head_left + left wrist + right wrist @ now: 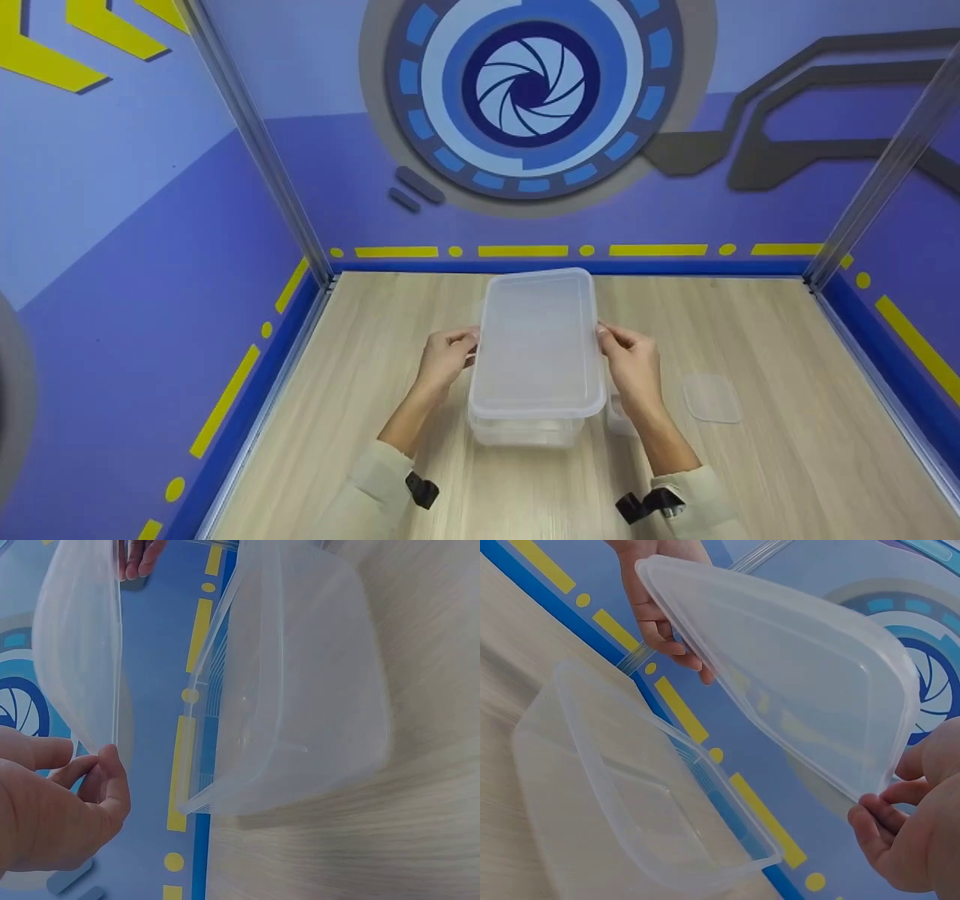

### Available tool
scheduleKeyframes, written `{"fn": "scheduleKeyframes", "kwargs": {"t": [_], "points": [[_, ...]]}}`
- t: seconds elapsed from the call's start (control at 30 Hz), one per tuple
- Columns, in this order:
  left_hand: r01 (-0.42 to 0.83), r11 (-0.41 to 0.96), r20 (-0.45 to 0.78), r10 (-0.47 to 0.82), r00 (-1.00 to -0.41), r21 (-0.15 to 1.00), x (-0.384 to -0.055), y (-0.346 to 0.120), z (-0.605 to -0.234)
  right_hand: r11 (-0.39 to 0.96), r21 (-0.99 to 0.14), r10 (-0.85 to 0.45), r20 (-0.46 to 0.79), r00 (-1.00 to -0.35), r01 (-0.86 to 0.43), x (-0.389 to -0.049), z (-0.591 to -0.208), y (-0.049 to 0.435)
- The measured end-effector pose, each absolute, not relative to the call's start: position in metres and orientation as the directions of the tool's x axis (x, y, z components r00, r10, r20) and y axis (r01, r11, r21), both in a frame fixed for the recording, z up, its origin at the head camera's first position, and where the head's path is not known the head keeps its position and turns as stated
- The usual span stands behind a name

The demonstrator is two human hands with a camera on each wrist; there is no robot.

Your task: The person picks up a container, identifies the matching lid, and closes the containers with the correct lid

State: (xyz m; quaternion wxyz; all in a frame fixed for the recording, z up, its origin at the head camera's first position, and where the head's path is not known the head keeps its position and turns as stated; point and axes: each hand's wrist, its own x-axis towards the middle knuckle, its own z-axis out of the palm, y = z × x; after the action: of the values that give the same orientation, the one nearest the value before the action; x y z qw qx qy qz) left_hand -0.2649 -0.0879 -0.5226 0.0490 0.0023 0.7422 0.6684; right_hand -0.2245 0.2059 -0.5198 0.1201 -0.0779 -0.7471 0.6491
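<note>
A large translucent plastic lid (pixel 536 345) is held up level between both hands, above an uncovered clear plastic box (pixel 525 433). My left hand (pixel 448 356) pinches the lid's left edge between thumb and fingers. On the opposite edge, my right hand (pixel 632 364) pinches it the same way. Both wrist views show a gap between the lid (pixel 795 667) and the rim of the box (pixel 315 690), which stands on the table. From the head, the lid hides most of the box.
A small clear container (pixel 620 420) stands right of the box, partly behind the right forearm. Farther right, a small square clear lid (pixel 712 398) lies flat on the wooden table (pixel 787 465). Printed blue panels (pixel 322 187) wall the table's back and sides.
</note>
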Motion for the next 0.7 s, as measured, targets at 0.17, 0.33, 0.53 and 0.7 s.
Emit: {"fn": "scheduleKeyframes", "kwargs": {"t": [0.17, 0.33, 0.53, 0.7], "points": [[-0.079, 0.108, -0.086, 0.067, -0.994, 0.991, -0.265, -0.087, -0.526, 0.172, -0.985, 0.291, 0.076, -0.954, -0.026, -0.226, -0.525, 0.207], [-0.073, 0.149, -0.080, 0.045, -0.996, 0.986, -0.267, -0.086, -0.527, 0.175, -0.984, 0.294, 0.083, -0.952, -0.031, -0.230, -0.531, 0.208], [-0.066, 0.178, -0.071, 0.020, -0.997, 0.982, -0.266, -0.086, -0.526, 0.146, -0.989, 0.281, 0.053, -0.958, -0.012, -0.233, -0.534, 0.209], [-0.033, 0.202, -0.034, 0.002, -0.999, 0.979, -0.266, -0.085, -0.527, 0.156, -0.988, 0.275, 0.049, -0.960, -0.006, -0.235, -0.536, 0.209]]}}
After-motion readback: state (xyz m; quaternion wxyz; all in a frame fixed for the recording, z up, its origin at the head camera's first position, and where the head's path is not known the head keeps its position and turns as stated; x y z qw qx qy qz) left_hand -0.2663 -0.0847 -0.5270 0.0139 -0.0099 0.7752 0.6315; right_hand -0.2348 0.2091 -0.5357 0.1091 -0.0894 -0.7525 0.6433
